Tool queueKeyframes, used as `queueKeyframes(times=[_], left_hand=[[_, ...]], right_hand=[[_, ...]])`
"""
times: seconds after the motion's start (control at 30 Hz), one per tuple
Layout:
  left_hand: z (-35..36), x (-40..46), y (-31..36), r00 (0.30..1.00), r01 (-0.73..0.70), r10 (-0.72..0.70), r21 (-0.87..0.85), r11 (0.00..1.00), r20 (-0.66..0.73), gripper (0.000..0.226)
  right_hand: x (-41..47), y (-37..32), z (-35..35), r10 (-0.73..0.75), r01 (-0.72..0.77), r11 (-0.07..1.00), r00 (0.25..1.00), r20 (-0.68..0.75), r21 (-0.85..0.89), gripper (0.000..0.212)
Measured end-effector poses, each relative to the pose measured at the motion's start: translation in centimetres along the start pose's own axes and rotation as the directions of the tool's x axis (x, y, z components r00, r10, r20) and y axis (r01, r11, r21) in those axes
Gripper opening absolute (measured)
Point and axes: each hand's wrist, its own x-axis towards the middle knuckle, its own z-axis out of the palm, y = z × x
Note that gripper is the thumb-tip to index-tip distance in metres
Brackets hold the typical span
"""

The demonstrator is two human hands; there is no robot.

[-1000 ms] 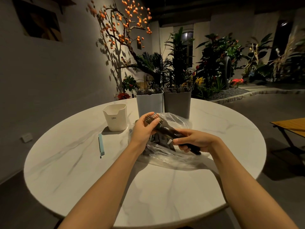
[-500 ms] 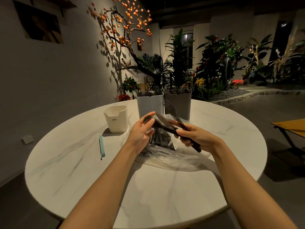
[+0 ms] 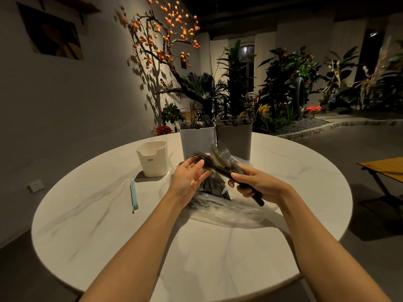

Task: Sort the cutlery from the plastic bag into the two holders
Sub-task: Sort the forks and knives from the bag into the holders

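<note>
In the head view, the right hand is clamped round the handles of a cutlery bundle, held above the bag on the table. The left hand is spread, its fingers straight against the fork heads. The pieces look light, stiff and slippery, likely to fan or slide, so single ones are best pinched at the handle. The two holders stand just behind, already stocked. Dim light and blur hide which pieces are forks or knives; the bag's contents are murky.
</note>
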Motion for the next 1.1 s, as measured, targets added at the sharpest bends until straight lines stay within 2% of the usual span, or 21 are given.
queueKeyframes(times=[0.13,0.23,0.3,0.4,0.5,0.57,0.7,0.8,0.9,1.03,1.1], left_hand=[[1.1,-0.2,-0.9,1.0,0.006,-0.006,0.014,1.0,-0.003,0.016],[1.9,-0.3,-1.1,0.998,0.033,-0.033,-0.014,0.999,-0.044,0.012],[2.0,0.0,-1.0,0.993,0.068,-0.072,-0.042,0.997,-0.089,0.014],[1.9,0.4,-1.1,0.98,0.063,-0.069,-0.04,0.997,-0.184,0.019],[2.2,0.6,-0.6,0.96,0.026,-0.085,-0.215,0.976,-0.268,0.025],[2.2,0.8,-0.3,0.959,0.011,-0.105,-0.334,0.943,-0.263,0.028],[2.3,1.6,-0.4,0.966,0.038,-0.139,-0.412,0.911,-0.218,0.029],[2.7,2.4,-0.2,0.962,0.025,-0.124,-0.374,0.927,-0.244,0.029],[3.6,3.1,-0.2,0.961,0.028,-0.109,-0.305,0.952,-0.254,0.026],[4.5,3.4,-0.5,0.973,0.05,-0.078,-0.132,0.99,-0.217,0.025],[4.9,3.6,-0.6,0.971,0.064,-0.067,-0.022,0.998,-0.231,0.039]], right_hand=[[0.2,0.2,0.3,-0.014,0.014,1.0,0.997,0.082,-0.001,0.024],[0.3,0.2,0.4,-0.006,0.002,0.999,0.996,0.092,0.041,0.024],[0.4,0.2,0.4,0.002,-0.005,0.999,0.997,0.077,0.049,0.017],[0.7,0.2,0.8,0.028,-0.028,0.999,0.999,-0.019,-0.02,0.015],[1.0,0.5,1.0,0.034,-0.048,0.993,0.991,-0.127,-0.11,0.018],[1.3,0.6,1.1,0.019,-0.051,0.987,0.979,-0.205,-0.153,0.018],[2.4,1.0,1.7,-0.076,-0.03,0.957,0.934,-0.349,-0.288,0.021],[3.3,1.4,2.0,-0.201,-0.07,0.837,0.883,-0.424,-0.543,0.02],[3.7,1.5,2.0,-0.298,-0.154,0.678,0.836,-0.46,-0.719,0.02],[3.8,1.1,3.0,-0.384,-0.123,0.58,0.83,-0.403,-0.805,0.018],[3.8,0.7,3.5,-0.392,-0.128,0.547,0.834,-0.388,-0.827,0.026]])
